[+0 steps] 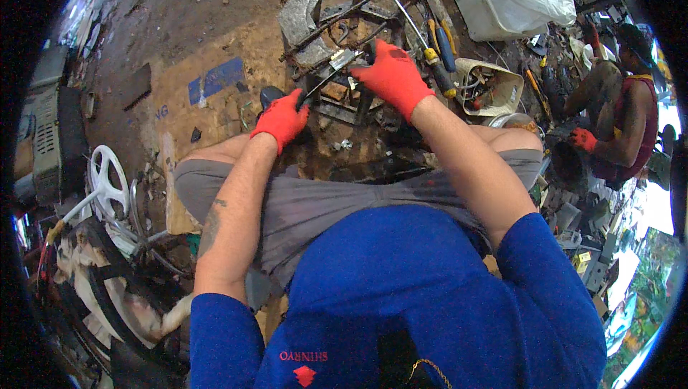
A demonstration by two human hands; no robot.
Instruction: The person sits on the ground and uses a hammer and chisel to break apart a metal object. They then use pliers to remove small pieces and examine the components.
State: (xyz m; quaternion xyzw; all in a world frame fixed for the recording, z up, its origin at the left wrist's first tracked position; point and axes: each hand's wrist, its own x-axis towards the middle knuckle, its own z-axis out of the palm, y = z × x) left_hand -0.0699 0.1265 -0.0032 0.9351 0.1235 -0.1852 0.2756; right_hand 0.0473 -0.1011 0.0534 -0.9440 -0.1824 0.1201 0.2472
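Observation:
My left hand, in a red glove, is closed round the near end of a narrow dark bar-shaped piece. A shiny metal part shows at the far end of that piece. My right hand, also red-gloved, is just right of it with the fingers bent together; what they grip, if anything, is hidden. Both hands are over a heavy grey metal frame, angular and ring-like, with dark rods lying across it. Small blocks and scraps sit inside the frame, between my knees.
Right of the frame lie a long screwdriver and blue-and-orange-handled pliers. Beyond stands a white bin with a white bag; nearer, a beige container holds scraps. Another person crouches at right. A white wheel lies left.

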